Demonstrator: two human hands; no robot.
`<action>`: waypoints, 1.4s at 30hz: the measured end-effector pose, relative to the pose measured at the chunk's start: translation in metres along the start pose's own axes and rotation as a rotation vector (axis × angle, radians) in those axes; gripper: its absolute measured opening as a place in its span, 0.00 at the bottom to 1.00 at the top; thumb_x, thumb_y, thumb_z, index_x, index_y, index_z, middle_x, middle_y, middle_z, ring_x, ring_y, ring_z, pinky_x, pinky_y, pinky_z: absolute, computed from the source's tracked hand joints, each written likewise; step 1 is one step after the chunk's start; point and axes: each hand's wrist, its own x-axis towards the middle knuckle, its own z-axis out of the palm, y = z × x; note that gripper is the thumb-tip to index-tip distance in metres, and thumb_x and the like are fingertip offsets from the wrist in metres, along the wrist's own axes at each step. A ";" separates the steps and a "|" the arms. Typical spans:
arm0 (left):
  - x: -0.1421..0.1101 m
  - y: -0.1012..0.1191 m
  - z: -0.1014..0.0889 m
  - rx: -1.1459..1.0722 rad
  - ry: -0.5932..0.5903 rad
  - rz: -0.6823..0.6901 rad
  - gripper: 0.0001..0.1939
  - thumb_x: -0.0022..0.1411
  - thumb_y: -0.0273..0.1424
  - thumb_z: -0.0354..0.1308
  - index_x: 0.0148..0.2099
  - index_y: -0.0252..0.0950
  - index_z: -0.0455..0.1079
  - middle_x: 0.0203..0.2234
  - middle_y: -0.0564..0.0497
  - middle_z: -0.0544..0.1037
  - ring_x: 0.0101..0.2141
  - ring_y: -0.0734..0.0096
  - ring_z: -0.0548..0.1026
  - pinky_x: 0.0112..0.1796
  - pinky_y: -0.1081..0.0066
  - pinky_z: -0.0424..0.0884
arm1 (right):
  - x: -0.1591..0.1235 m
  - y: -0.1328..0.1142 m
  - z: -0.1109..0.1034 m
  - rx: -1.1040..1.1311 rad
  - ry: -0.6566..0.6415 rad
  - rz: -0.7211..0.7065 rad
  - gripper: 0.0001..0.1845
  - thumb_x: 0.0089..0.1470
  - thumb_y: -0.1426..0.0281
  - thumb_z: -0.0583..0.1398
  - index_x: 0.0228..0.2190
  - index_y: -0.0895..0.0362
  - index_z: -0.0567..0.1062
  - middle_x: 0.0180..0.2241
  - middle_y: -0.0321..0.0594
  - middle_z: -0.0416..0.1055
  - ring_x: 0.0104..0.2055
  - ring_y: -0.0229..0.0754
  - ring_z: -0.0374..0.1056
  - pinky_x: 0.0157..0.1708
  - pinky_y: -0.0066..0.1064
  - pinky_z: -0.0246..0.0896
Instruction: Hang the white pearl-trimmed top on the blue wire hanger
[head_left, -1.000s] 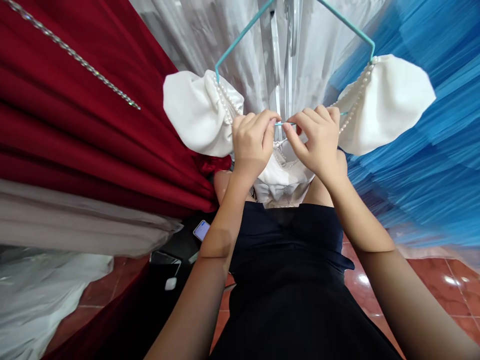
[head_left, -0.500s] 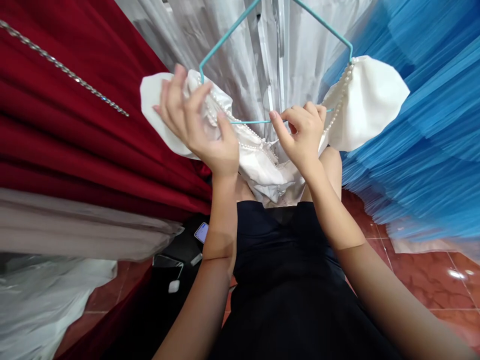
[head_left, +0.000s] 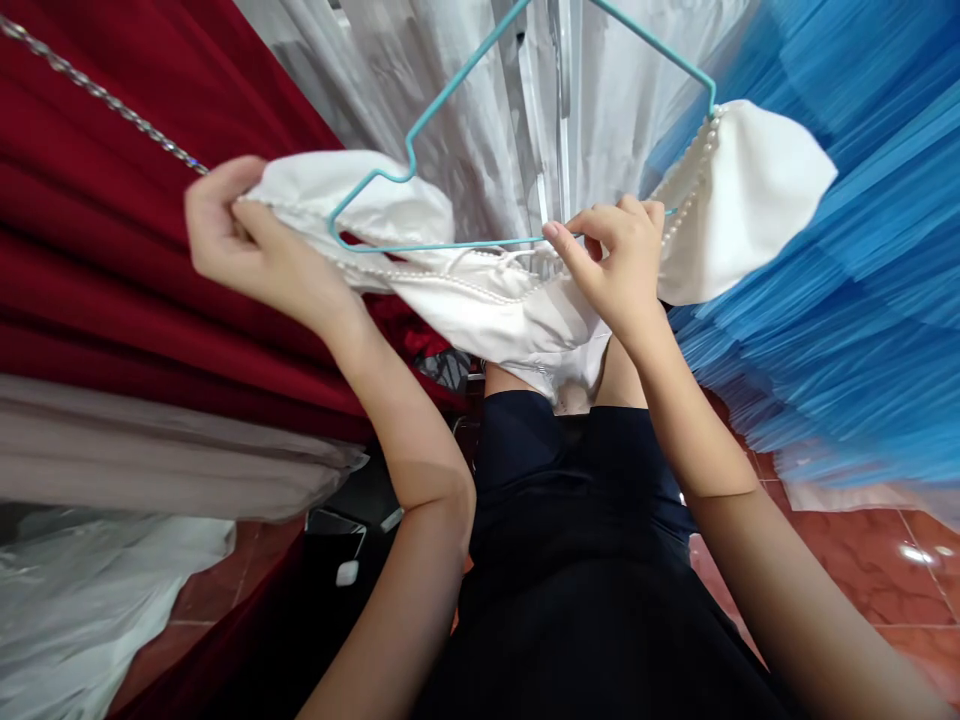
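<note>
A white dress with pearl-bead trim hangs over my lap. My left hand is closed on its left shoulder piece and holds it stretched out to the left. A light-blue wire hanger runs across the dress; its left end is bare of the pulled-out shoulder piece. My right hand pinches the hanger's bottom bar, right of the middle. On the hanger's right end sits the other puffy white shoulder piece with its string of pearls. The hanger's hook is out of view.
Red fabric with a rhinestone strand hangs at left, above pale fabric. White drapes hang ahead. Blue tulle fills the right, over red floor tiles. A dark surface lies at lower left.
My left hand has moved left and closed on the dress's left shoulder piece, drawing it off the hanger's end. My right hand stays pinched on the bottom bar, shifted slightly right.
</note>
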 end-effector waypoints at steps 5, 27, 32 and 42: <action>-0.028 -0.023 0.035 -0.037 0.226 -0.052 0.15 0.70 0.35 0.59 0.56 0.36 0.70 0.50 0.45 0.79 0.59 0.57 0.76 0.62 0.56 0.71 | 0.006 0.004 -0.006 0.030 -0.028 0.010 0.31 0.68 0.42 0.54 0.30 0.52 0.79 0.23 0.40 0.68 0.37 0.45 0.63 0.51 0.44 0.58; -0.050 -0.004 0.088 0.123 -0.174 0.229 0.14 0.77 0.42 0.52 0.46 0.43 0.76 0.40 0.48 0.83 0.51 0.50 0.77 0.64 0.46 0.59 | -0.015 -0.007 -0.003 0.031 -0.005 -0.031 0.21 0.72 0.53 0.53 0.39 0.50 0.80 0.33 0.40 0.73 0.44 0.46 0.68 0.56 0.46 0.59; -0.058 -0.008 0.097 0.159 -0.109 0.252 0.15 0.77 0.42 0.51 0.46 0.43 0.76 0.39 0.47 0.82 0.52 0.49 0.77 0.63 0.45 0.60 | -0.006 0.034 -0.023 -0.035 0.425 -0.154 0.15 0.67 0.63 0.57 0.51 0.49 0.78 0.50 0.48 0.76 0.59 0.53 0.68 0.65 0.54 0.57; -0.058 0.002 0.087 0.150 -0.186 0.170 0.09 0.73 0.34 0.53 0.45 0.43 0.75 0.41 0.47 0.79 0.55 0.45 0.74 0.65 0.41 0.55 | 0.044 0.099 -0.056 0.072 0.544 -0.048 0.13 0.59 0.83 0.56 0.34 0.58 0.79 0.31 0.42 0.75 0.28 0.36 0.64 0.33 0.34 0.54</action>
